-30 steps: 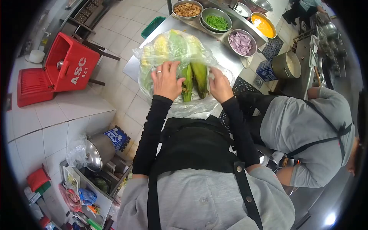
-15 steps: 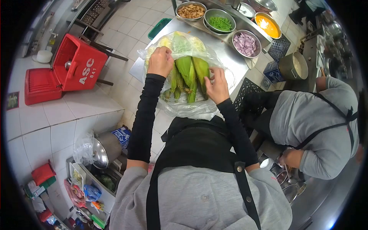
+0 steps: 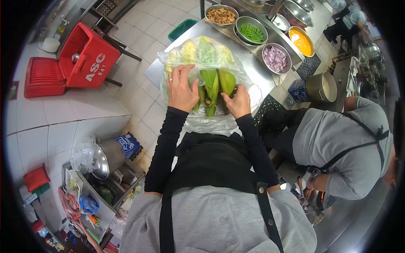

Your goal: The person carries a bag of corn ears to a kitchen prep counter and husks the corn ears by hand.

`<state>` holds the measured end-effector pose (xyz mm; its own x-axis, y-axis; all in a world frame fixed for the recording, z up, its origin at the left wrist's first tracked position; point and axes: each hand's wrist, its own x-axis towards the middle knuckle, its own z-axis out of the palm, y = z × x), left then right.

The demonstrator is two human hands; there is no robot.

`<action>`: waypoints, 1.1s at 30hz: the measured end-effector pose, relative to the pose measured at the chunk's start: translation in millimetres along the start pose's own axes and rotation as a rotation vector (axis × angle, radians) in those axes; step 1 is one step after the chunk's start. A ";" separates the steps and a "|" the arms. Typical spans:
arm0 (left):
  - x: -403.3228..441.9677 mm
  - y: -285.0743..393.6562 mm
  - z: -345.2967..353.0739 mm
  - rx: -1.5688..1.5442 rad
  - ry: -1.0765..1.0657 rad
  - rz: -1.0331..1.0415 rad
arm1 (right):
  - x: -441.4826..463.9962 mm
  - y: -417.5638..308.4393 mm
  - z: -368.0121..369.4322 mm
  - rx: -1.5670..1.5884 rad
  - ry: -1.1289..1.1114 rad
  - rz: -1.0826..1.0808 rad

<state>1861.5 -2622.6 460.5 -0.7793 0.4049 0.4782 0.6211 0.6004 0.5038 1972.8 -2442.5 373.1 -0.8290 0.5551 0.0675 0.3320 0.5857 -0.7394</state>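
Note:
A clear plastic bag (image 3: pixel 242 69) lies on the steel table (image 3: pixel 270 82), with green corn in husks (image 3: pixel 212 86) showing at its near opening. More yellow and green cobs lie under the plastic at the far side. My left hand (image 3: pixel 182 87) rests on the bag's left part, fingers apart, beside the husks. At the right of the corn, my right hand (image 3: pixel 238 101) has its thumb and fingers curled at the bag's edge, near the right cob. What lies between those fingers is too small to tell.
Bowls of browned cubes (image 3: pixel 221 15), green beans (image 3: pixel 252 33), purple onion pieces (image 3: pixel 276 58) and orange liquid (image 3: pixel 300 41) stand beyond the bag. A co-worker (image 3: pixel 337 147) bends over a stove at right. A red cooler (image 3: pixel 86 59) stands at left.
The near plastic has been drawn back from the corn, baring more husks than at first. My left hand rose, then came back down; my right hand has moved slightly lower, nearer the cobs' base.

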 end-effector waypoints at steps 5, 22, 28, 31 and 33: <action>-32.9 15.4 6.3 -0.386 -0.172 -0.112 | 5.7 -1.2 -4.2 0.027 -0.035 0.078; -16.3 35.6 -23.1 -0.371 -0.333 0.301 | 2.7 -68.5 -71.5 0.915 -0.390 0.550; 18.2 21.0 0.0 -0.485 -0.331 0.431 | 4.9 -86.1 -76.3 1.019 -0.505 0.552; 29.5 15.0 6.5 -0.551 -0.291 0.446 | 13.0 -69.3 -86.4 1.157 -0.490 0.421; 29.7 17.2 18.0 -0.562 -0.259 0.437 | 25.7 -22.2 -62.7 0.812 -0.227 0.092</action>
<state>1847.6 -2587.9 470.5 -0.4042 0.7164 0.5687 0.7727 -0.0652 0.6314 1972.3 -2404.2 433.3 -0.9138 0.3965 -0.0883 0.0481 -0.1101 -0.9928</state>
